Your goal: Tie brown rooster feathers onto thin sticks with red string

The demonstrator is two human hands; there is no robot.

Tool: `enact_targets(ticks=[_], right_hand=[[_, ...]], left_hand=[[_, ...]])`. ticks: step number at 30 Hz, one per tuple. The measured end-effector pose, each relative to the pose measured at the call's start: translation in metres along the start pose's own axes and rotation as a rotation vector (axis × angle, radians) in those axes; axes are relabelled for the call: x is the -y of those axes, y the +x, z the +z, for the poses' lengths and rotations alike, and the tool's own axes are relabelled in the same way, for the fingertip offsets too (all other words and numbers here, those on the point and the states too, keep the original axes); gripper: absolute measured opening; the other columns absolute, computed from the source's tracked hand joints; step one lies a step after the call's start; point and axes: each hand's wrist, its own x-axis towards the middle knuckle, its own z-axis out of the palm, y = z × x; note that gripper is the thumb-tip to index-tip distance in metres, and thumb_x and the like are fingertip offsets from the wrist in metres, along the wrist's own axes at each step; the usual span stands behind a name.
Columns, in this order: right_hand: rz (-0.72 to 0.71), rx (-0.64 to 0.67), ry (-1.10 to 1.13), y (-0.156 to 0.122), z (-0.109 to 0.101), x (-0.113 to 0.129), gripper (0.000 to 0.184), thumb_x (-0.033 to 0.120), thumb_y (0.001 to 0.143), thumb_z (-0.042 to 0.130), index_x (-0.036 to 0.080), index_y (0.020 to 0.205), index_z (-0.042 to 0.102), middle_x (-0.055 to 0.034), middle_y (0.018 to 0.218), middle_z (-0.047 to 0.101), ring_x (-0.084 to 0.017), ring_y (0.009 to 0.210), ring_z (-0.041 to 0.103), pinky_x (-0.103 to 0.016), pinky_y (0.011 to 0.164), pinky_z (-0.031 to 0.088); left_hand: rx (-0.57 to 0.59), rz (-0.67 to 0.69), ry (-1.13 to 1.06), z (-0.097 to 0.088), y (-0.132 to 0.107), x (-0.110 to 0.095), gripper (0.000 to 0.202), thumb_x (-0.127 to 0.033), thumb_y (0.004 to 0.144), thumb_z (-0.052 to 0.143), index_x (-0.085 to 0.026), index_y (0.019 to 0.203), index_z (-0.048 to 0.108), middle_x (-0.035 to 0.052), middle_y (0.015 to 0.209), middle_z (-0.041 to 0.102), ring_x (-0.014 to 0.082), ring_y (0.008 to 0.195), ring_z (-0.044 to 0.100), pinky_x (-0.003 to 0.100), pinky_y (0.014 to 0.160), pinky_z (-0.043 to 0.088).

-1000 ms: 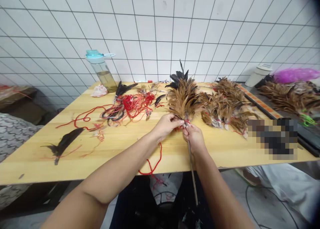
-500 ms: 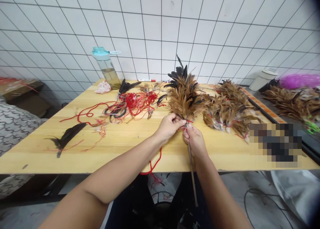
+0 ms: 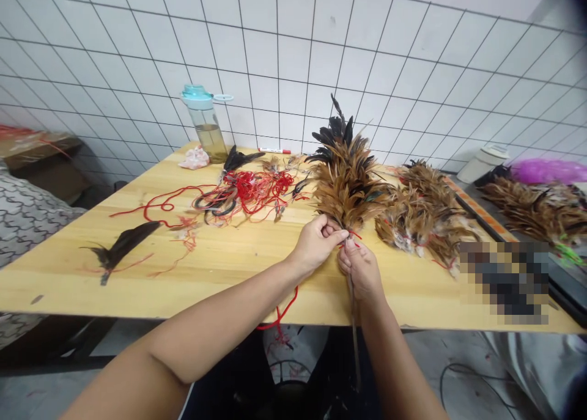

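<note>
A feather duster [image 3: 346,178] with brown and black feathers stands nearly upright before me, its thin stick [image 3: 356,353] pointing down past the table edge. My left hand [image 3: 314,246] is closed at the base of the feathers, thumb and fingers pinching there. Just below and to the right, my right hand [image 3: 361,270] is closed round the top of the stick. A red string [image 3: 356,235] shows at the binding between both hands; its wraps are partly hidden by the fingers. Red cord [image 3: 288,307] hangs below my left forearm at the table edge.
Tangled red cord [image 3: 245,191] lies around black-handled scissors [image 3: 215,203]. Loose dark feathers [image 3: 131,246] are at the left. Brown feather bundles [image 3: 413,215] lie at the right. A water bottle [image 3: 208,126] and a marker [image 3: 275,151] stand and lie near the tiled wall.
The view has shifted and tilted slightly. Both hands stay at the base of the feathers with almost the same grip, and the duster remains upright.
</note>
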Motion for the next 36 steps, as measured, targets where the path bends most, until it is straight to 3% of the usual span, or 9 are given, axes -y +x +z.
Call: enact_targets(ticks=[12,17,20,22,26,28,30,33,36], right_hand=[[-0.009,-0.017,0.039,-0.001,0.0,-0.002,0.034,0.049,0.078,0.066,0.017,0.075,0.054,0.0112,0.046,0.026,-0.003,0.039,0.014,-0.019,0.039,0.01],[0.013,0.013,0.099,-0.001,-0.005,0.001,0.033,0.049,0.08,0.065,0.018,0.076,0.052,0.0113,0.048,0.026,-0.003,0.039,0.014,-0.017,0.038,0.012],[-0.001,0.016,0.144,-0.001,-0.006,0.004,0.032,0.047,0.08,0.065,0.018,0.076,0.051,0.0119,0.048,0.025,-0.003,0.039,0.013,-0.015,0.037,0.013],[-0.011,0.014,0.156,-0.002,-0.006,0.006,0.032,0.046,0.08,0.066,0.018,0.076,0.051,0.012,0.048,0.025,-0.003,0.039,0.013,-0.015,0.037,0.013],[-0.019,-0.003,0.146,-0.005,-0.005,0.008,0.031,0.045,0.08,0.065,0.019,0.075,0.05,0.0121,0.048,0.025,-0.003,0.038,0.013,-0.014,0.037,0.014],[-0.022,-0.01,0.133,-0.006,-0.006,0.009,0.03,0.045,0.081,0.064,0.019,0.075,0.05,0.0122,0.047,0.024,-0.003,0.038,0.013,-0.015,0.037,0.015],[-0.034,-0.016,0.096,-0.005,-0.006,0.012,0.032,0.046,0.08,0.064,0.018,0.074,0.05,0.0121,0.047,0.025,-0.003,0.038,0.013,-0.015,0.037,0.014],[-0.075,-0.06,0.006,-0.003,-0.007,0.021,0.035,0.047,0.076,0.069,0.017,0.073,0.052,0.0109,0.05,0.029,-0.002,0.04,0.015,-0.015,0.038,0.012],[-0.134,-0.163,-0.108,0.002,-0.011,0.031,0.037,0.049,0.072,0.071,0.017,0.075,0.051,0.0095,0.054,0.035,-0.003,0.041,0.018,-0.016,0.039,0.012]], left_hand=[[0.054,0.016,-0.038,-0.001,0.001,-0.003,0.02,-0.026,0.069,0.07,-0.016,0.072,0.053,-0.0037,0.06,0.053,0.0092,0.057,0.049,0.023,0.058,0.037],[-0.14,0.085,-0.053,-0.013,0.01,-0.011,0.015,-0.023,0.074,0.065,-0.016,0.076,0.052,-0.0058,0.063,0.042,0.0073,0.059,0.037,0.021,0.059,0.032],[-0.225,0.051,-0.046,-0.019,0.015,-0.011,0.009,-0.014,0.073,0.058,-0.016,0.081,0.053,-0.0045,0.068,0.047,0.0082,0.062,0.041,0.021,0.062,0.034],[-0.131,-0.001,-0.04,-0.019,0.015,-0.009,0.017,-0.007,0.069,0.053,-0.016,0.084,0.056,-0.0015,0.076,0.056,0.01,0.07,0.049,0.022,0.07,0.039],[0.212,-0.016,-0.005,-0.012,0.011,-0.003,0.038,-0.001,0.063,0.049,-0.015,0.096,0.063,0.0044,0.1,0.067,0.0161,0.096,0.058,0.028,0.094,0.04],[0.369,-0.027,0.031,-0.01,0.009,-0.002,0.032,-0.006,0.068,0.051,-0.014,0.095,0.064,0.0056,0.1,0.068,0.0178,0.097,0.059,0.03,0.095,0.04],[0.481,-0.079,0.07,-0.01,0.007,-0.002,0.022,-0.015,0.075,0.052,-0.012,0.093,0.065,0.0061,0.09,0.069,0.0169,0.084,0.06,0.03,0.087,0.044],[0.476,-0.082,0.175,-0.013,0.007,-0.005,0.022,-0.026,0.083,0.049,-0.012,0.091,0.064,0.0041,0.079,0.067,0.0133,0.069,0.057,0.027,0.073,0.045],[0.407,0.046,0.319,-0.017,0.006,-0.012,0.025,-0.029,0.087,0.045,-0.013,0.086,0.065,0.0041,0.085,0.069,0.0136,0.077,0.059,0.025,0.075,0.044]])
